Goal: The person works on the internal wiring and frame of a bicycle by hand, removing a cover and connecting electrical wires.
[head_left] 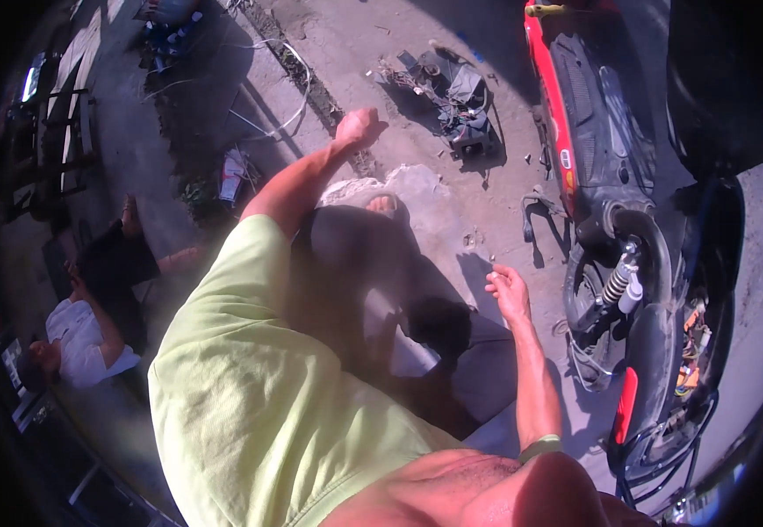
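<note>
My left hand [359, 127] is stretched forward over the dusty ground, its fingers curled into a fist. Whatever may be inside that fist is hidden. The closest thing to it is a heap of dark parts and tangled wires [452, 97] lying on the ground. My right hand [509, 292] is held low on the right, with bent fingers drawn together at the tips; I cannot make out anything in them. Right of this hand stands a partly stripped scooter [588, 132] with a red side panel. Its coil-spring shock absorber [619, 279] is exposed, and neither hand touches it.
A dark metal stand-like piece [531, 215] lies beside the scooter. Colourful items fill an open compartment [693, 351]. A white cable [305, 88] loops across the ground. At left a person in a white shirt [83, 338] sits near dark metal frames [70, 132].
</note>
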The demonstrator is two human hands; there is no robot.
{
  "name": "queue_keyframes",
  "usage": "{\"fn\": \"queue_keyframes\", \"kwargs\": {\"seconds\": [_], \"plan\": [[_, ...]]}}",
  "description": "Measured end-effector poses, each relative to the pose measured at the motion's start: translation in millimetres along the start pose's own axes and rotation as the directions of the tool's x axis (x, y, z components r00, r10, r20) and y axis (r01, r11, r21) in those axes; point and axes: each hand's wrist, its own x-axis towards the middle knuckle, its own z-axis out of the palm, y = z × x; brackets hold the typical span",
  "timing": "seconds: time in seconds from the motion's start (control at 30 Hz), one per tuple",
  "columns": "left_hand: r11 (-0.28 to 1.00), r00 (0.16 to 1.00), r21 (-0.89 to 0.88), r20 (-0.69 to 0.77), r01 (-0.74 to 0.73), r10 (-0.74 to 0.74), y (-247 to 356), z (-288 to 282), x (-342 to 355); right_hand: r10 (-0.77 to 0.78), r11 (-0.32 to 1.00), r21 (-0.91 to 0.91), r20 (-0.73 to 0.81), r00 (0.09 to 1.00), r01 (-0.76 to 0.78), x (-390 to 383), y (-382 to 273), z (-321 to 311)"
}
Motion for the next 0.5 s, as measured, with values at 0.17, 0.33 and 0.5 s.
{"fn": "queue_keyframes", "kwargs": {"seconds": [0.17, 0.33, 0.5], "plan": [[0.976, 0.958, 0.083, -0.189, -0.201, 0.214, -44, 76, 108, -0.169, 0.873, -0.447, 0.092, 0.981, 0.193, 55, -5, -12], [0.968, 0.953, 0.134, -0.192, -0.212, 0.236, -46, 107, 190, -0.297, 0.865, -0.45, -0.102, 0.95, 0.222, 49, -31, -34], [0.923, 0.942, 0.242, -0.078, -0.3, 0.327, -35, 129, 214, -0.293, 0.92, -0.322, -0.185, 0.938, 0.224, 35, -38, -29]]}}
